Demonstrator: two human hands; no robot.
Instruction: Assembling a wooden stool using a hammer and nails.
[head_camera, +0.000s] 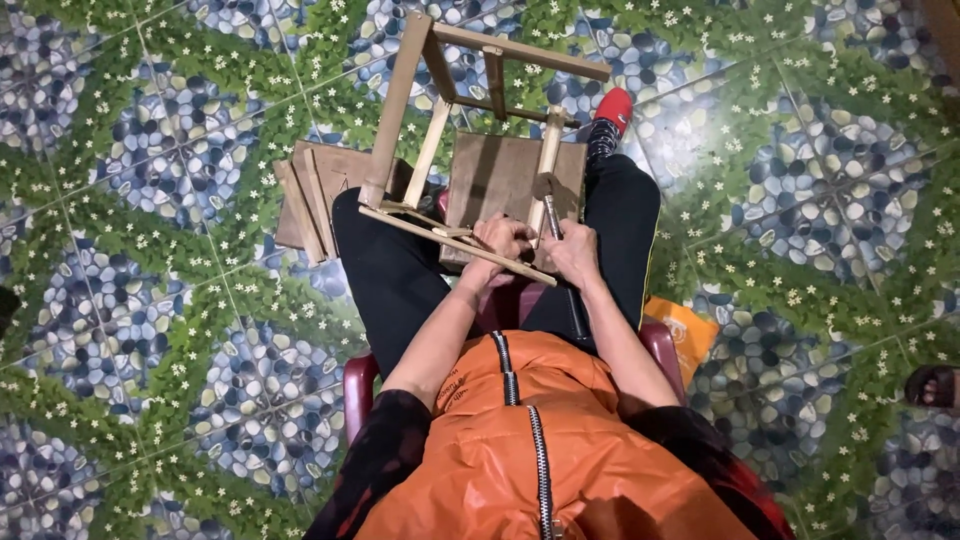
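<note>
Orange zipped vest (540, 470) fills the lower frame. Left hand (500, 243) grips the pale wooden slat frame (420, 130) at centre; right hand (572, 250) closes around a small metal-headed hammer (547, 195).

Left hand (503, 243) curled in a grip; right hand (573, 250) clenched, forearms converging

frame (470, 140) on lap, boards (315, 190) left on floor (150, 300)
</note>
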